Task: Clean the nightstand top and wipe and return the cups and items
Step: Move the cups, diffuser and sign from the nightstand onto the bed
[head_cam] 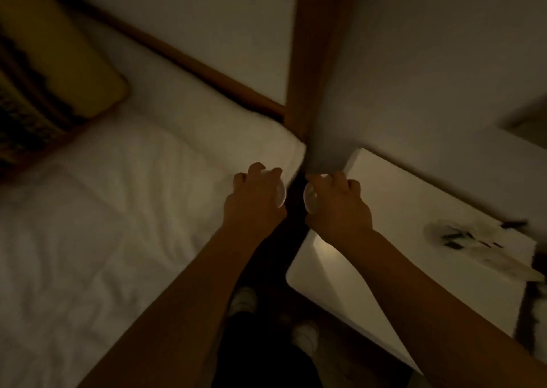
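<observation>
Clear cup (280, 193) in left hand (254, 201), another cup (310, 196) in right hand (337, 202), both roughly upright.

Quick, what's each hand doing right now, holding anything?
Left hand: grips a clear glass cup over the bed's edge.
Right hand: grips another clear glass cup beside the nightstand.

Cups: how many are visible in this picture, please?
2. One cup is gripped by the left hand over the bed edge; the other cup by the right hand beside the nightstand. Others may be hidden.
</observation>
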The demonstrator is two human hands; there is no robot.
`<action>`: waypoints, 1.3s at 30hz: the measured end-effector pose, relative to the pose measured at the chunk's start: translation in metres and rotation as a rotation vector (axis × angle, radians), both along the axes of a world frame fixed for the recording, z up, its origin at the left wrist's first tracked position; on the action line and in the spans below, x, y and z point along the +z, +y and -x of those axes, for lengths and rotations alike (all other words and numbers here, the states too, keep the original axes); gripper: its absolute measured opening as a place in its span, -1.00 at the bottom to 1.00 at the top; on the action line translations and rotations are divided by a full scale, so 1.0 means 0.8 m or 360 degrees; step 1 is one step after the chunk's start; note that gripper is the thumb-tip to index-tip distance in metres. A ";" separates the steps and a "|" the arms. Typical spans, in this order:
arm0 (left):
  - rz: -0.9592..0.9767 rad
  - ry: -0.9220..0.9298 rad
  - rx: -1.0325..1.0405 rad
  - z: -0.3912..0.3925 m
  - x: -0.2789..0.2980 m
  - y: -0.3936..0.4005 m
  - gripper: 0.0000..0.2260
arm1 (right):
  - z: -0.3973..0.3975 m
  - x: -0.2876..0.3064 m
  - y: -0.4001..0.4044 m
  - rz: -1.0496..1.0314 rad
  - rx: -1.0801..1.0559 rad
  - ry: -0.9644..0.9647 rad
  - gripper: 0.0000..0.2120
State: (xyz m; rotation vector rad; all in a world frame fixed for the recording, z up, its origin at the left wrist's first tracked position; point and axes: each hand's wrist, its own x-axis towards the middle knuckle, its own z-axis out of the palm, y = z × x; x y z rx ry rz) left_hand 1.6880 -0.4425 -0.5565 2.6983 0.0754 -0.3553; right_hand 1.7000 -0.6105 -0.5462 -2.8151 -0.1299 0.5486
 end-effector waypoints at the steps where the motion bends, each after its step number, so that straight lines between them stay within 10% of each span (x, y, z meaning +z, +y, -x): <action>1: 0.0026 -0.0005 0.0093 0.012 0.003 0.024 -0.36 | 0.002 0.004 0.024 -0.0011 0.0058 0.0011 -0.32; 22: -0.0156 0.0109 0.1507 0.469 -0.015 0.455 -0.40 | 0.310 -0.044 0.568 -0.0119 0.1492 -0.0076 -0.28; 39: -0.0078 0.0156 0.1623 0.558 -0.084 0.511 -0.40 | 0.385 -0.098 0.636 0.0157 0.1677 -0.0111 -0.30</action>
